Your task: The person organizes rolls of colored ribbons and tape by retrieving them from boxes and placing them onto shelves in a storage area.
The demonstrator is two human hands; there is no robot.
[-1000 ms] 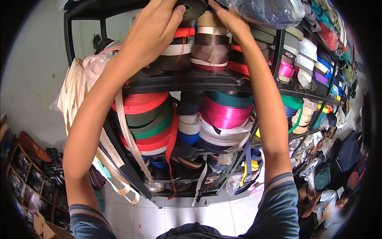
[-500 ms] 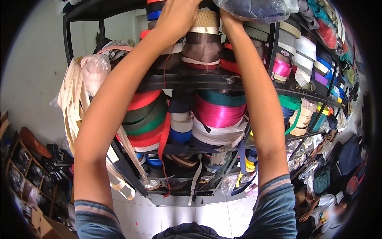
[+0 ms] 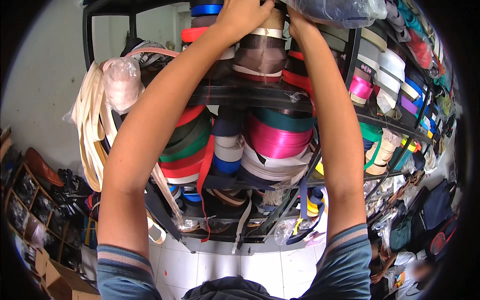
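a black metal rack (image 3: 235, 95) packed with rolls of webbing is faced. both arms are raised to its upper shelf. the left hand (image 3: 243, 16) is laid over a tan roll (image 3: 272, 21) at the top of a stack. the right hand (image 3: 296, 17) is pressed beside it; neither grasp can be told. a pink roll (image 3: 280, 140) is stored below.

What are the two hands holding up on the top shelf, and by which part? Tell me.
Both the left hand and the right hand reach a tan webbing roll atop the brown rolls; the picture's top edge cuts off the fingers, so the hold cannot be told.
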